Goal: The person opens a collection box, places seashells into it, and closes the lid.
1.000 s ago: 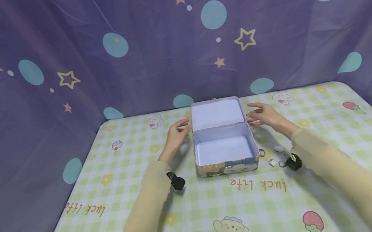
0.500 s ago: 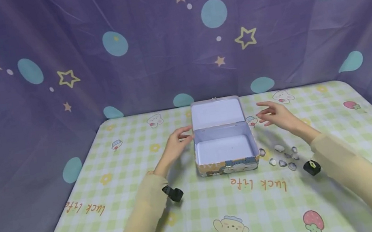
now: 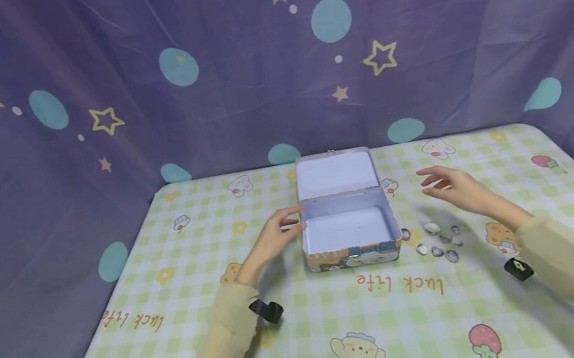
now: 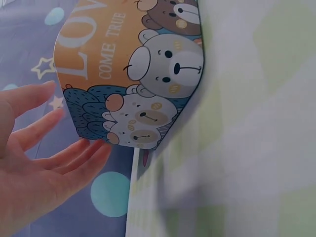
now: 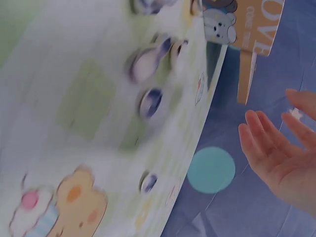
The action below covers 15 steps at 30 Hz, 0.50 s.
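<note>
A tin box (image 3: 329, 260) with bear pictures stands at mid-table, its hinged lid (image 3: 335, 174) swung back and its white inside showing. At its left side is my left hand (image 3: 273, 235), fingers loosely bent and tips by the rim; I cannot tell whether they touch it. In the left wrist view this hand (image 4: 49, 163) holds nothing beside the printed side of the box (image 4: 168, 69). Right of the box, my right hand (image 3: 456, 188) hovers with relaxed fingers and nothing in them. Several small seashells (image 3: 451, 256) lie on the cloth below it, blurred shells (image 5: 151, 102) in the right wrist view.
A green-and-white checked cloth (image 3: 349, 314) with printed cartoons covers the table. A purple curtain (image 3: 231, 118) with stars and blue spots hangs behind and at the sides. Black straps with small devices sit on both wrists, the right device (image 3: 518, 269) being beyond the shells.
My right hand has moved right and nearer, away from the box, uncovering more shells. My left hand has come slightly nearer along the box's left side. The box stays put with its lid back.
</note>
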Motion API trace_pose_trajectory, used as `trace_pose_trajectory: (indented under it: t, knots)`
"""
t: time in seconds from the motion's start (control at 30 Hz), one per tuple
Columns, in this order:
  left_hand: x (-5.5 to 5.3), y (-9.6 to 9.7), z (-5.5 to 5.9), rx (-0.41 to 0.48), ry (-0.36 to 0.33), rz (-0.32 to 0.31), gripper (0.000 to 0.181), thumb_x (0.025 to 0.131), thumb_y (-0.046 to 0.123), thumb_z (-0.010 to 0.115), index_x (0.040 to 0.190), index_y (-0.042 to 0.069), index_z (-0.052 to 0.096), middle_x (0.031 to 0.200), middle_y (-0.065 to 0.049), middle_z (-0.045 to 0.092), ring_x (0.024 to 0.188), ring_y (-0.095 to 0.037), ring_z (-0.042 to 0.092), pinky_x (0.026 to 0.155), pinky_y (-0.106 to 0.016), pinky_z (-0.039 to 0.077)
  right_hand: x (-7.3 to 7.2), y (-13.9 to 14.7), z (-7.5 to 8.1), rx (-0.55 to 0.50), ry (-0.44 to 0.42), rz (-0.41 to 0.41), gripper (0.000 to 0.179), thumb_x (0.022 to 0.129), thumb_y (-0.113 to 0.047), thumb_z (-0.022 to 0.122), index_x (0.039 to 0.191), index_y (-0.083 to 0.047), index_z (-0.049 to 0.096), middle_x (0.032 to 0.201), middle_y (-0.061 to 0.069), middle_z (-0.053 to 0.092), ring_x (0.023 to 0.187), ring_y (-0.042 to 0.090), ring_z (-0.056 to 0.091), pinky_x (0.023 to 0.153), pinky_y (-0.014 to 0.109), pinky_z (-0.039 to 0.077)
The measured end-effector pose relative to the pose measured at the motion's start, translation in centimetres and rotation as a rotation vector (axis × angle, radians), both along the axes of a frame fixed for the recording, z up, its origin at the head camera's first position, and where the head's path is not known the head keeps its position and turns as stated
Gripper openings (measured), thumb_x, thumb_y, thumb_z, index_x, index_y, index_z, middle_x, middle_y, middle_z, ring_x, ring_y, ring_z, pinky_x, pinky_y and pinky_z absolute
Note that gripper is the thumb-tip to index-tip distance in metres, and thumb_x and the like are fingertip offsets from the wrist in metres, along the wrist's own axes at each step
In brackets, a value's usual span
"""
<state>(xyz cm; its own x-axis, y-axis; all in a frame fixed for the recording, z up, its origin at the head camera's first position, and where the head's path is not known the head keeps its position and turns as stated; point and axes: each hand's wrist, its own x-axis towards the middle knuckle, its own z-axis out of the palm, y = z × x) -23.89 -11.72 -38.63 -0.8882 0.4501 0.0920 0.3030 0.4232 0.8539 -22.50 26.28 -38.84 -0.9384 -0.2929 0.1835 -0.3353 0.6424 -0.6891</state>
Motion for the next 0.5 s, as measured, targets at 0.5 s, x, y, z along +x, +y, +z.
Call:
trace_pose_trajectory:
  t: [0.5]
  knots:
    - [0.5, -0.2, -0.8, 0.089, -0.053, -0.021, 0.043, 0.084, 0.002, 0.056, 0.125, -0.006, 0.043, 0.13, -0.024, 0.039, 0.108, -0.039, 0.049, 0.089, -0.038, 0.046, 1.1, 3.3, -0.9, 0.136, 0.01, -0.02, 0.032, 0.087, -0.008, 0.054, 0.115, 0.006, 0.052, 0.108, 0.028, 0.055, 0.09, 0.038, 0.056, 0.071, 0.043, 0.052]
